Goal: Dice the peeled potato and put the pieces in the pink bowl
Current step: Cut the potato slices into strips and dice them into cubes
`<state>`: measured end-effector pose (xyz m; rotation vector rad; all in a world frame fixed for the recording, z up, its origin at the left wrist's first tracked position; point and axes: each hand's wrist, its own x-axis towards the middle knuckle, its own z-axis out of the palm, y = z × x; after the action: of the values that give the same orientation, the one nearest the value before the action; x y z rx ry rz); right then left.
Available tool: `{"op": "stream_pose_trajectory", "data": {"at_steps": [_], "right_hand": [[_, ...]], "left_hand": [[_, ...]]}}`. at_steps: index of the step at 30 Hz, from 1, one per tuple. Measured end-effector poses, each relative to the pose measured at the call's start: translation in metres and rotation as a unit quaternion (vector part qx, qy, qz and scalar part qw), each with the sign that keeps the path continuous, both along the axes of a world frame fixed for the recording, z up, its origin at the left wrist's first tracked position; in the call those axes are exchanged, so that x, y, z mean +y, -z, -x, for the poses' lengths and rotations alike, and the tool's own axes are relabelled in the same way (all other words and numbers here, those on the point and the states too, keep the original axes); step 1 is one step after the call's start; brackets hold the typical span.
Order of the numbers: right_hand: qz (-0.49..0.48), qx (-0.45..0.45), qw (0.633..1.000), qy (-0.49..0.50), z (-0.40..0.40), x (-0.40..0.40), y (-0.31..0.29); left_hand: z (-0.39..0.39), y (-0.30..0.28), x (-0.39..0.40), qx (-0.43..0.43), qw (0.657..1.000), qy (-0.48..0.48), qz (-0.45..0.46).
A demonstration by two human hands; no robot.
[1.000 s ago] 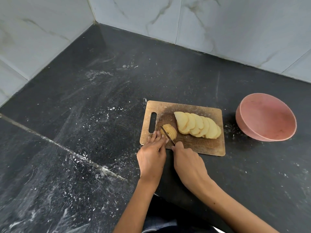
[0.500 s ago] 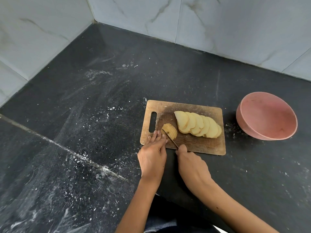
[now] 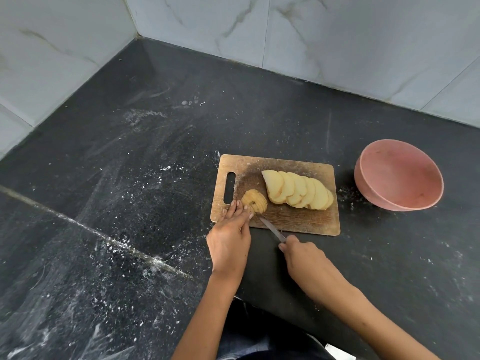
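A wooden cutting board point(image 3: 298, 219) lies on the black counter. On it, a fanned row of pale potato slices point(image 3: 298, 189) stretches toward the right. At the board's left, a small stack of slices point(image 3: 254, 200) stands under the straight fingertips of my left hand point(image 3: 230, 237), which press on its near side. My right hand point(image 3: 302, 258) grips the handle of a knife point(image 3: 271, 227); the blade tip touches the small stack's near right edge. The pink bowl point(image 3: 398, 175) sits empty to the right of the board.
The black stone counter point(image 3: 130, 178) is dusted with white specks and has a seam running diagonally at the left. Marble-tiled walls point(image 3: 337, 42) close off the back and left sides. The counter's near edge runs just under my forearms.
My right hand has drawn back toward me, so more of the knife blade shows and only its tip stays at the small stack. My left hand has stayed put.
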<state>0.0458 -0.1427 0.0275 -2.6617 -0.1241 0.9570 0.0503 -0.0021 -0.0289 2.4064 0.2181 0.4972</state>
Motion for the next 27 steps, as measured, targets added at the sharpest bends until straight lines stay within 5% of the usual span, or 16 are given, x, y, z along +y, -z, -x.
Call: {"op": "stream_pose_trajectory", "data": {"at_steps": [7,27], "right_hand": [[-0.086,-0.072,0.994,0.011,-0.001,-0.008,-0.017],[0.068,-0.089,0.992,-0.052,-0.02,0.048,0.009]], "left_hand": [[0.003,-0.005,0.008,0.018,1.0,0.002,0.005],[-0.004,-0.007,0.013,0.1,0.994,-0.044,0.024]]}}
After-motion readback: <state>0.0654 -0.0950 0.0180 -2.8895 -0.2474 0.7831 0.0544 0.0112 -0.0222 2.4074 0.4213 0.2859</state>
